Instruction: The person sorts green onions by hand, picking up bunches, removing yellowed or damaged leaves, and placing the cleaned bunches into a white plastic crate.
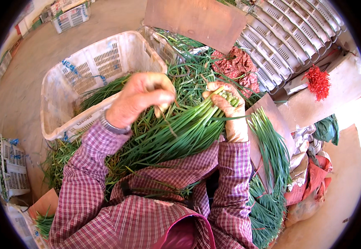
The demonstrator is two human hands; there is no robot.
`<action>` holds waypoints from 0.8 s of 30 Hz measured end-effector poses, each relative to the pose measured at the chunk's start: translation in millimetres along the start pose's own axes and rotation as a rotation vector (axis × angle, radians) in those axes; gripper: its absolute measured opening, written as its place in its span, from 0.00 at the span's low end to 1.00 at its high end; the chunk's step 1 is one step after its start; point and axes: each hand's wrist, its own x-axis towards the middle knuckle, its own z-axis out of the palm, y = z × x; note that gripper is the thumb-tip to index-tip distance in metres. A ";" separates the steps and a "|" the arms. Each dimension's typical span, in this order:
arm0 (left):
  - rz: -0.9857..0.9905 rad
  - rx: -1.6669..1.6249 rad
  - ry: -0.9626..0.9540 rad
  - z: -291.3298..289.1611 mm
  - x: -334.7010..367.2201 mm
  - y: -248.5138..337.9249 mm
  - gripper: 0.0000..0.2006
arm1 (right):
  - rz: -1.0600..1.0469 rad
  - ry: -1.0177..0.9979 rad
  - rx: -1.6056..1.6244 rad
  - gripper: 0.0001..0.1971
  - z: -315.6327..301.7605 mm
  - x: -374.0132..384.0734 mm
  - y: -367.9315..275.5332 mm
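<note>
My right hand (pixel 229 106) is closed around the pale stem ends of a bunch of green chives (pixel 184 130). The long leaves fan out down and left across my lap. Up and to the left of the bunch, my left hand (pixel 145 97) is closed in a pinch. A thin, brownish withered leaf (pixel 170 126) hangs below its fingertips, apparently held there. Loose chive leaves and trimmings (pixel 188 79) lie heaped behind and under both hands.
A white plastic crate (pixel 101 45) with some chives stands at the left. Bundled chives (pixel 271 153) lie at my right, partly on a brown board. Red ties (pixel 316 83) hang at the right. Stacked crates (pixel 280 37), a brown panel (pixel 195 20) and a red patterned cloth (pixel 236 68) are beyond.
</note>
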 end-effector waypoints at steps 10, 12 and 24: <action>0.005 -0.036 0.029 12.8 44.1 -27.7 0.09 | -0.116 -0.216 0.036 0.17 14.2 8.2 9.4; -0.012 -0.044 0.048 15.0 45.2 -28.1 0.06 | -0.138 -0.195 -0.016 0.23 16.1 6.8 6.3; 0.134 0.080 0.166 -13.0 43.2 40.6 0.07 | -0.082 -0.257 -0.156 0.35 39.5 7.3 6.4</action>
